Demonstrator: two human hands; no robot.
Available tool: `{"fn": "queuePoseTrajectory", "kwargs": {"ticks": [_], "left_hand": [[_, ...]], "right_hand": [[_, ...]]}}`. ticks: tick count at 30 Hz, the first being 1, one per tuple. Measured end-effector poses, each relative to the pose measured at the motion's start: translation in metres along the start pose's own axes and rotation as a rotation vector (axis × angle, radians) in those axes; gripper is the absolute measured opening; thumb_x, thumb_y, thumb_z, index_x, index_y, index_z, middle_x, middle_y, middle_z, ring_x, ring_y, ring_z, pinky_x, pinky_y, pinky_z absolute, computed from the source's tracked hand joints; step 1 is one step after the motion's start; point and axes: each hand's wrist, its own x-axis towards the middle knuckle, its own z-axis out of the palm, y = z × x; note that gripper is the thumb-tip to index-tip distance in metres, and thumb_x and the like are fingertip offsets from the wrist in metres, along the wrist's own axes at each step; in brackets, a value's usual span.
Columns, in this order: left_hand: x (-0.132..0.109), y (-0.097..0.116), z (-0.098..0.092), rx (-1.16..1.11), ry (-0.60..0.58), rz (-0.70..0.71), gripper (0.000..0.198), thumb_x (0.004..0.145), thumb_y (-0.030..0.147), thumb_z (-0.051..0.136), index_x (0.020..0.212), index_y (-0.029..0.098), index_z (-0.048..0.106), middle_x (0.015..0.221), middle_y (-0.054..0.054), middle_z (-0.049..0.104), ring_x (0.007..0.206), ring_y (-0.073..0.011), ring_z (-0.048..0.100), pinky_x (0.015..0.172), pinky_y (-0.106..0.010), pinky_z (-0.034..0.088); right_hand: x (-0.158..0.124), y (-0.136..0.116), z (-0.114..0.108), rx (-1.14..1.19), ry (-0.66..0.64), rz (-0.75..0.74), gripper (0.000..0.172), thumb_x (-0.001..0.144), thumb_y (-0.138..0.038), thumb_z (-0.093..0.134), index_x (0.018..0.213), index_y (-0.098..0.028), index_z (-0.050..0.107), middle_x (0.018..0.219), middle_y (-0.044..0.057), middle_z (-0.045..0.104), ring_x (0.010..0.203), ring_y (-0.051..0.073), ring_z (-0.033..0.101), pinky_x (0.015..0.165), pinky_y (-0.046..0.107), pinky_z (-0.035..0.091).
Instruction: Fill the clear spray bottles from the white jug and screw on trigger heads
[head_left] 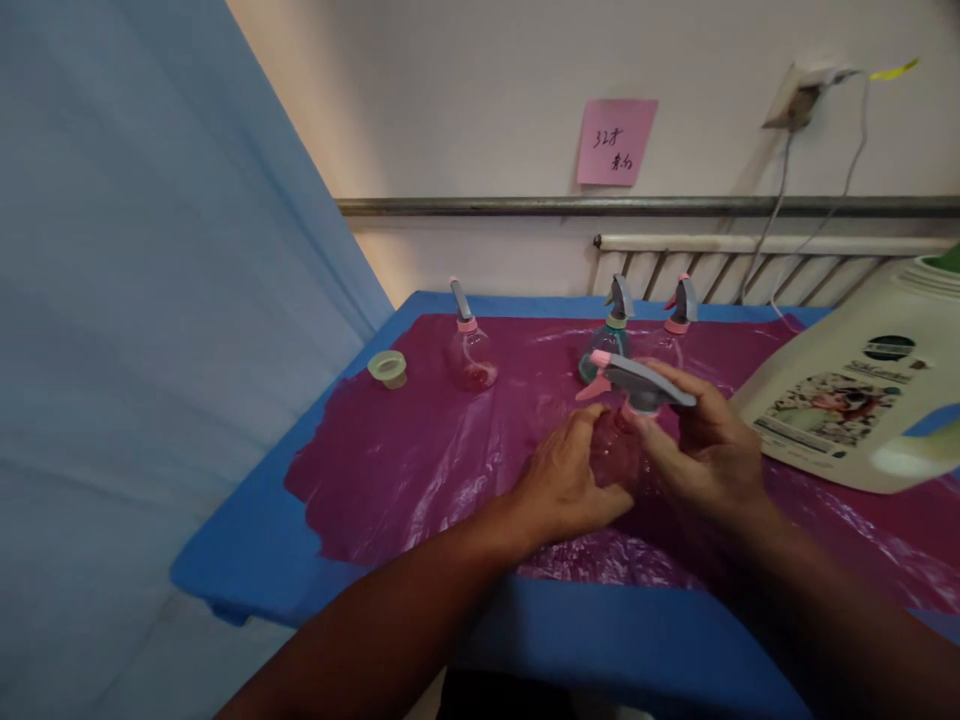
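Near the front of the table, my left hand (574, 475) is wrapped round the clear body of a spray bottle (616, 450). Its grey and pink spray head (637, 382) sits on the neck, and my right hand (701, 445) grips it at the pink collar, thumb in front and fingers behind. The nozzle points left. Just behind stand a teal spray bottle (600, 350) and a clear one with a pink collar (670, 345), partly hidden by my hands. Another clear spray bottle (472, 360) with a pink collar stands to the left.
A pale green cap (388, 368) lies at the left on the purple plastic sheet (405, 450) covering the blue table (247, 545). A big cream jug (840, 390) stands close on the right. Behind are a wall rail (525, 207) and hanging cables (780, 190); a blue curtain (150, 250) hangs left.
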Motion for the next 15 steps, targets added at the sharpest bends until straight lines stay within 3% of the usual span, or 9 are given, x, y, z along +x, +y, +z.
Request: {"fn": "queuePoseTrajectory", "kwargs": {"ticks": [3, 8, 12, 15], "left_hand": [[0.000, 0.003, -0.001, 0.001, -0.003, -0.009, 0.084, 0.086, 0.042, 0.093, 0.161, 0.029, 0.059, 0.149, -0.012, 0.079, 0.135, -0.0412, 0.080, 0.118, -0.060, 0.065], [0.001, 0.000, 0.002, -0.002, 0.033, -0.001, 0.084, 0.088, 0.044, 0.092, 0.163, 0.027, 0.059, 0.152, -0.014, 0.077, 0.140, -0.0413, 0.077, 0.122, -0.059, 0.064], [0.002, -0.004, 0.004, 0.002, 0.026, -0.023, 0.092, 0.084, 0.043, 0.096, 0.166, 0.028, 0.057, 0.156, -0.014, 0.075, 0.145, -0.0427, 0.074, 0.127, -0.061, 0.062], [0.002, -0.003, 0.004, 0.008, -0.001, -0.020, 0.097, 0.084, 0.043, 0.097, 0.170, 0.024, 0.056, 0.160, -0.017, 0.073, 0.149, -0.0452, 0.072, 0.130, -0.063, 0.059]], "right_hand": [[0.007, -0.016, -0.002, 0.061, 0.156, -0.041, 0.052, 0.101, -0.034, 0.091, 0.151, -0.032, 0.077, 0.133, 0.011, 0.088, 0.115, 0.032, 0.088, 0.109, 0.056, 0.073], [0.026, -0.046, -0.012, 0.119, 0.362, -0.095, 0.035, 0.089, -0.032, 0.101, 0.119, -0.026, 0.086, 0.106, 0.009, 0.091, 0.094, 0.028, 0.089, 0.091, 0.047, 0.076], [0.037, -0.072, -0.023, 0.195, 0.518, -0.160, 0.037, 0.081, -0.025, 0.107, 0.114, -0.024, 0.090, 0.103, 0.008, 0.086, 0.086, 0.022, 0.083, 0.078, 0.038, 0.070], [0.041, -0.087, -0.030, 0.205, 0.505, -0.165, 0.036, 0.083, -0.021, 0.106, 0.115, -0.025, 0.091, 0.107, 0.007, 0.084, 0.077, 0.017, 0.076, 0.066, 0.034, 0.063]]}}
